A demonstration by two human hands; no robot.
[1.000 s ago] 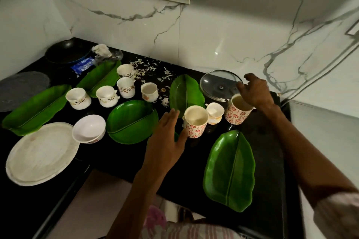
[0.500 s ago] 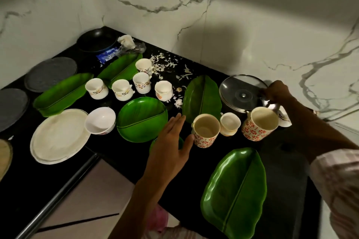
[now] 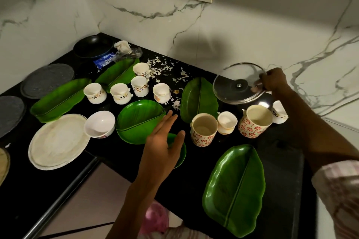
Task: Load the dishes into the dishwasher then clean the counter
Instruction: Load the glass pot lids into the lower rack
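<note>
My right hand [image 3: 273,80] grips the right rim of a glass pot lid [image 3: 236,83], which stands tilted at the back of the black counter [image 3: 279,165]. My left hand [image 3: 163,143] hovers open with straight fingers over a small green bowl [image 3: 179,151], between a round green plate [image 3: 139,122] and a red-flowered mug [image 3: 204,129]. A second red-flowered mug [image 3: 255,120] and a small white cup [image 3: 227,122] stand below the lid. Several white cups [image 3: 139,85] stand in a row further left.
Green leaf-shaped plates [image 3: 235,188] lie about the counter. A white plate [image 3: 56,140] and white bowl [image 3: 100,124] sit at the left, grey plates [image 3: 47,80] beyond. White scraps [image 3: 165,68] litter the back, near a black pan [image 3: 93,45].
My right hand left the red-flowered mug, reached back to the glass lid and took hold of its rim. My left hand stayed hovering open.
</note>
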